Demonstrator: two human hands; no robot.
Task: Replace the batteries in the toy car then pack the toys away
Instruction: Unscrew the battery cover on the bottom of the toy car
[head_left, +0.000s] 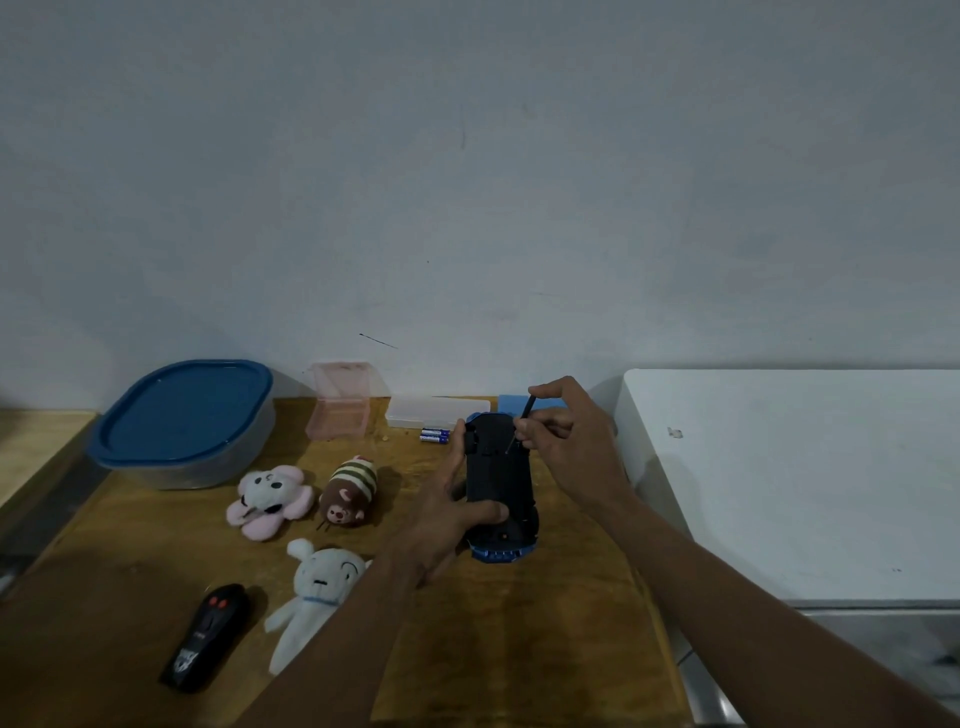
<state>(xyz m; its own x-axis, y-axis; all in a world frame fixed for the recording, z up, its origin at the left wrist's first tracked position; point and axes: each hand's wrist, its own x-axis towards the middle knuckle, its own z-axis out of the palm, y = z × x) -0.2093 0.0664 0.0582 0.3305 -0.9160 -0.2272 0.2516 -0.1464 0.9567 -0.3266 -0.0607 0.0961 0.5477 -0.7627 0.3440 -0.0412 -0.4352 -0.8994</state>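
Head view: toy car (501, 483), underside up, held low over the bench (130, 561) near its right side. Left hand (447, 504) steadies the car, fingers wrapped round it. Right hand (566, 441) pinches a thin screwdriver (522, 423), tip on the underside. Batteries (434, 435) lie just beyond. Probable hazards: the tilted tip slips off its screw, or a loosened screw rolls away.
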